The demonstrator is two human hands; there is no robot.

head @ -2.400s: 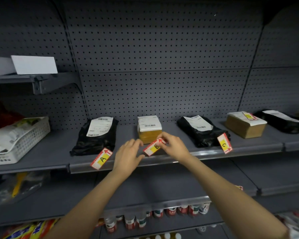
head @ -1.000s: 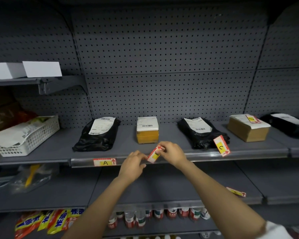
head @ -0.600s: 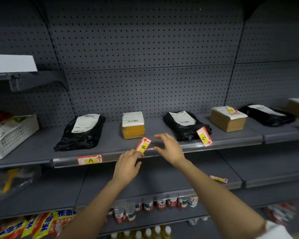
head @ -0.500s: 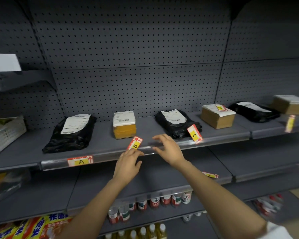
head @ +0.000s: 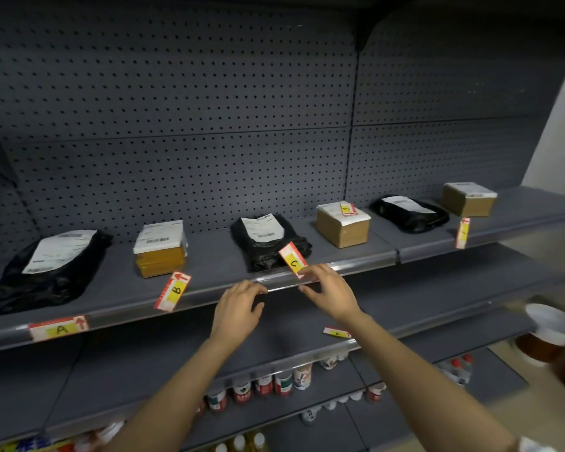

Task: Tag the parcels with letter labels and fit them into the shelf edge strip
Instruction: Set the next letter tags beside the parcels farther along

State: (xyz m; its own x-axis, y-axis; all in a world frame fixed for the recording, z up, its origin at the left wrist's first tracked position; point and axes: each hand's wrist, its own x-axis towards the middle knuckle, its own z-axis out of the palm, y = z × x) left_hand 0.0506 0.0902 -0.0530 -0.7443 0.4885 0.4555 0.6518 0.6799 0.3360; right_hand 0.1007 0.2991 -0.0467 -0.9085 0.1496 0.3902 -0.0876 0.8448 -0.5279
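label a [head: 58,328] sits flat in the shelf edge strip [head: 209,296] below a black bag parcel [head: 46,272]. label b [head: 173,291] hangs tilted from the strip before a yellow box parcel [head: 160,249]. label c [head: 293,260] leans askew in front of a second black bag parcel [head: 268,243]. a brown box parcel [head: 343,225] carries a small label [head: 347,208] on top.

Bare shelf [head: 216,256] between parcels

Handwritten "A" on the label [head: 58,328] seated flat in the shelf edge strip [head: 209,296], far left. "B" on the tilted label [head: 173,291] to its right. "C" on the tilted label [head: 293,260] farther right. Parcel waybill print is illegible.
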